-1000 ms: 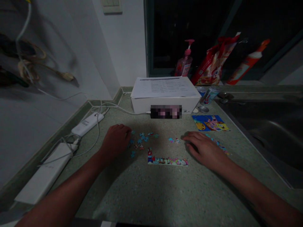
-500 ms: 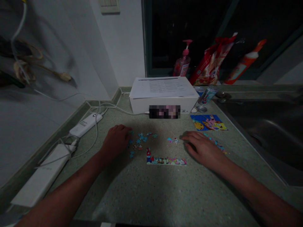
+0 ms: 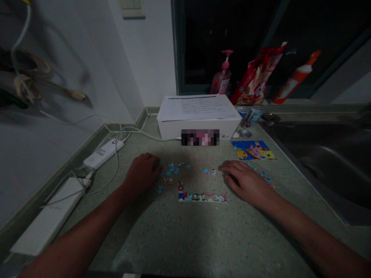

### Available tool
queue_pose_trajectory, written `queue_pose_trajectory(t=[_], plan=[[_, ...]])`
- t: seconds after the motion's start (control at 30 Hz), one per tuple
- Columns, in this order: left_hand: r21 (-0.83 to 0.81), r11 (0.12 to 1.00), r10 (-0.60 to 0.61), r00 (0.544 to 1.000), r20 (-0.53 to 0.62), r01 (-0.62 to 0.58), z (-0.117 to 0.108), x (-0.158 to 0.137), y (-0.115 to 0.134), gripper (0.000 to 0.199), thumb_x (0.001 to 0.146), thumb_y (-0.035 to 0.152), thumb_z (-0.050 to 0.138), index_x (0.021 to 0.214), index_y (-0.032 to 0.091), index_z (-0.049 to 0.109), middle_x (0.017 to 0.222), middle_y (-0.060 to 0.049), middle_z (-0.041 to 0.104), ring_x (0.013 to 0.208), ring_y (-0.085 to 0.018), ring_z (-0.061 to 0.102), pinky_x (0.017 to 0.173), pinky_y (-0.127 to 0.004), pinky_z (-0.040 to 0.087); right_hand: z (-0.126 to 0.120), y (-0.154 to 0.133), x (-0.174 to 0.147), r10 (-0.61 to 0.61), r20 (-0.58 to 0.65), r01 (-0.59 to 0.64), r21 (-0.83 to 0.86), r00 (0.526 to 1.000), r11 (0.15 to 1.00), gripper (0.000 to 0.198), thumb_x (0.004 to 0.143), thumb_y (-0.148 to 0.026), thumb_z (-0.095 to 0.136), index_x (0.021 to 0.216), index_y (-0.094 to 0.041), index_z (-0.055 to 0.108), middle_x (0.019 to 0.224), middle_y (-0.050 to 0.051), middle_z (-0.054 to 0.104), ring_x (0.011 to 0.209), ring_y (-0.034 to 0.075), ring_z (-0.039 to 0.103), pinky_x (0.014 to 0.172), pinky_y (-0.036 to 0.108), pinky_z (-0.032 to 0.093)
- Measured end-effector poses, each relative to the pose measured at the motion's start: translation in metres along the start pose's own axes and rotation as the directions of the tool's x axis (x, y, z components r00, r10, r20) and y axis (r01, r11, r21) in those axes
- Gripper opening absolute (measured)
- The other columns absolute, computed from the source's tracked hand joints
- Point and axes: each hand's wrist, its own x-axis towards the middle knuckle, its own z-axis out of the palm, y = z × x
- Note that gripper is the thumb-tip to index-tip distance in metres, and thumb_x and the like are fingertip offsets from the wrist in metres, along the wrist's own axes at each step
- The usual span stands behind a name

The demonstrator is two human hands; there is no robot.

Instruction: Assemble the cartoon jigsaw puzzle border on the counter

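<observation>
My left hand (image 3: 142, 170) rests on the counter at the left edge of a loose group of blue jigsaw pieces (image 3: 173, 168). Its fingers are bent and lie over or against the nearest pieces; I see nothing held. On the right, my right hand (image 3: 245, 178) lies palm down with fingers stretched out, fingertips just beside two small jigsaw pieces (image 3: 213, 172). More jigsaw pieces (image 3: 265, 177) are partly hidden behind this hand. Between the hands, nearer me, is a joined L-shaped strip of puzzle (image 3: 203, 197), with a short upright part at its left end.
A colourful cartoon picture card (image 3: 254, 150) lies behind my right hand, beside the sink (image 3: 319, 154). At the back stand a white box (image 3: 171, 128) with a phone-like device (image 3: 199, 137) against it, and a can (image 3: 252, 117). White power adapters (image 3: 104, 153) and cables line the left.
The view has shifted slightly. Both hands keep almost the same place and pose, and the puzzle pieces look unmoved.
</observation>
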Motion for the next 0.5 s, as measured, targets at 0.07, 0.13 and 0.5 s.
queue_pose_trajectory(t=[0.07, 0.13, 0.5], plan=[[-0.003, 1.0, 0.0, 1.0, -0.001, 0.0, 0.0007, 0.0002, 0.0003, 0.031, 0.104, 0.034, 0.063, 0.122, 0.015, 0.082, 0.12, -0.018, 0.078, 0.116, -0.038, 0.072, 0.105, -0.055, 0.057, -0.0008, -0.0005, 0.0002, 0.002, -0.009, -0.002, 0.004, 1.0, 1.0, 0.029, 0.106, -0.02, 0.054, 0.124, -0.023, 0.076, 0.125, 0.014, 0.079, 0.122, 0.033, 0.075, 0.106, 0.057, 0.062], [-0.008, 1.0, 0.007, 1.0, -0.003, -0.007, 0.0014, 0.0001, 0.0002, 0.031, 0.104, 0.033, 0.063, 0.122, 0.015, 0.081, 0.121, -0.018, 0.078, 0.117, -0.038, 0.072, 0.106, -0.055, 0.057, -0.0014, -0.0009, 0.0004, 0.005, -0.019, -0.005, 0.009, 1.0, 1.0, 0.029, 0.106, -0.02, 0.054, 0.125, -0.023, 0.076, 0.127, 0.014, 0.079, 0.123, 0.033, 0.074, 0.108, 0.059, 0.062], [-0.01, 0.999, 0.033, 0.999, -0.002, -0.034, 0.0013, -0.0008, 0.0017, 0.032, 0.105, 0.027, 0.059, 0.125, 0.016, 0.081, 0.122, -0.017, 0.078, 0.117, -0.037, 0.073, 0.108, -0.054, 0.057, -0.0025, -0.0014, 0.0011, -0.003, 0.025, 0.003, -0.021, 1.0, 1.0, 0.027, 0.106, -0.02, 0.054, 0.122, -0.023, 0.075, 0.124, 0.014, 0.079, 0.118, 0.033, 0.076, 0.103, 0.056, 0.064]])
